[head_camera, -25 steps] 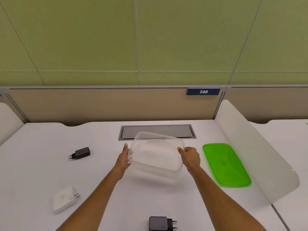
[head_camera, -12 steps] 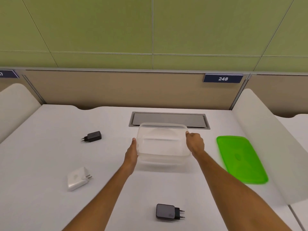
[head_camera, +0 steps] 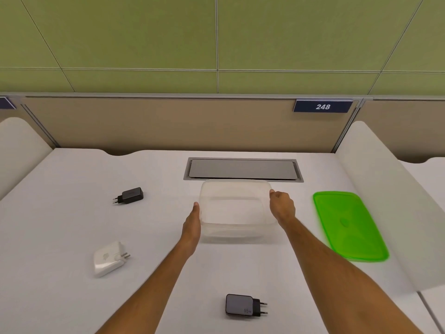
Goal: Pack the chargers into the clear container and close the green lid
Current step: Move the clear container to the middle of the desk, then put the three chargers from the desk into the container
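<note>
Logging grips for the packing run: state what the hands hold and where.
Both hands hold the clear container by its short side walls: left hand against the left wall, right hand at the right rim.

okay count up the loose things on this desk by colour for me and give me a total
Black chargers: 2, one far left, one near edge
White charger: 1
Clear container: 1
Green lid: 1
Total: 5

Bare forearms, sleeveless, hands ungloved.
</note>
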The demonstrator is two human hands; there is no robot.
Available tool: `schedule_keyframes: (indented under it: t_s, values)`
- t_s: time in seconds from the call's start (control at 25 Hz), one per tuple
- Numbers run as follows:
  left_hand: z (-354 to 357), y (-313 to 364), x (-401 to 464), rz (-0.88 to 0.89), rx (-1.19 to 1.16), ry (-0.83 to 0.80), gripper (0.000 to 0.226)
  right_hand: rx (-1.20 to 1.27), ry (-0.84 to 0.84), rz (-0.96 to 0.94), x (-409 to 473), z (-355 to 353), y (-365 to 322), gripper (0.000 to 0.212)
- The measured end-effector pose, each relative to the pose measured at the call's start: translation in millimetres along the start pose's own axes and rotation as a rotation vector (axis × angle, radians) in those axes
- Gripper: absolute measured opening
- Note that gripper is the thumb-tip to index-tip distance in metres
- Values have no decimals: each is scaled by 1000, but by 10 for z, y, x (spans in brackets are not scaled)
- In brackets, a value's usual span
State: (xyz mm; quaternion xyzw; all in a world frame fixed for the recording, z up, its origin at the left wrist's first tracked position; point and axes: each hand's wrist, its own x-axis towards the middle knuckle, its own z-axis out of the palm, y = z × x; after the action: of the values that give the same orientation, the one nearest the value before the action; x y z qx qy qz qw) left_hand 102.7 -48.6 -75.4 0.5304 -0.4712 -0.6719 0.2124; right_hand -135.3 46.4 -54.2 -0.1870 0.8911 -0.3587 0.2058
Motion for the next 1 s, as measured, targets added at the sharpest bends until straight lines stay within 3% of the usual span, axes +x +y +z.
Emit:
schedule_keyframes:
  t_s: [0.28, 0.44, 0.68, 1.0]
  values:
    - [-43, -108, -17, 7, 62, -25, 66, 41, -54, 27, -12, 4, 2, 47]
    - [-199, -316, -89, 106, 243, 58, 61, -199, 83, -167, -264, -1, 74, 49]
    - [-531, -909, -222, 273, 868, 40, 58, -309, 248, -437, -766, 57, 153, 41]
    - [-583, -1181, -386, 394, 1086, -27, 60, -426, 256, -699, -1412, 126, 423, 30]
